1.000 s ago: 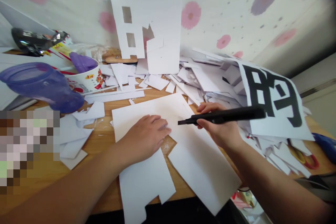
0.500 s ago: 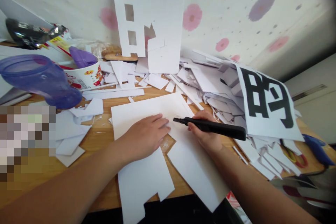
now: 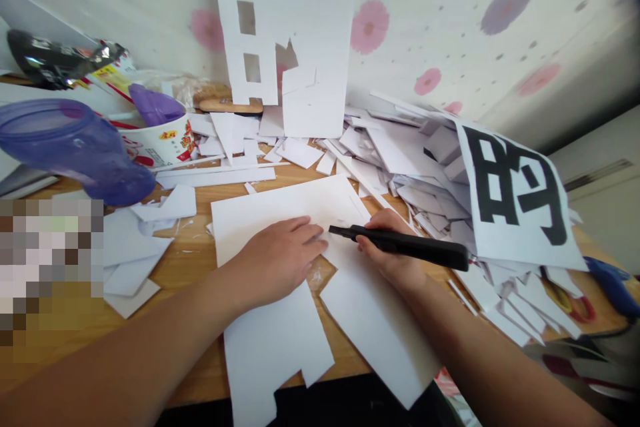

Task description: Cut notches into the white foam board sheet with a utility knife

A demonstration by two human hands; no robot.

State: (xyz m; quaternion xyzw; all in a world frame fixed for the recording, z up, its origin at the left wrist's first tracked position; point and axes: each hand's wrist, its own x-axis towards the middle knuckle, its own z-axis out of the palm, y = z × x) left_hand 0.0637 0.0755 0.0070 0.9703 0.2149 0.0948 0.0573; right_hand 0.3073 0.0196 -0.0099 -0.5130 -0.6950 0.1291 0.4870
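Note:
My left hand [image 3: 280, 257] lies flat on a white foam board [image 3: 270, 340], its fingers stretched to the right and pressing near a cut-out gap. The board has stepped cut edges and overhangs the table's front edge. My right hand [image 3: 395, 257] is closed around a black utility knife [image 3: 415, 247], held low and nearly level over the board's right side. The tip points left, just beside my left fingertips; whether it touches the board I cannot tell.
A cut white panel [image 3: 315, 107] leans on the wall. A sheet with a black character [image 3: 525, 187] covers scraps [image 3: 415, 153] on the right. Scissors [image 3: 583, 310] and a blue tool [image 3: 613, 287] lie far right. A purple boot-shaped cup [image 3: 70, 140] and paper tub [image 3: 165, 143] stand left.
The view has shifted slightly, so the character sheet appears a little further right. Both hands, the knife and the board look almost unmoved.

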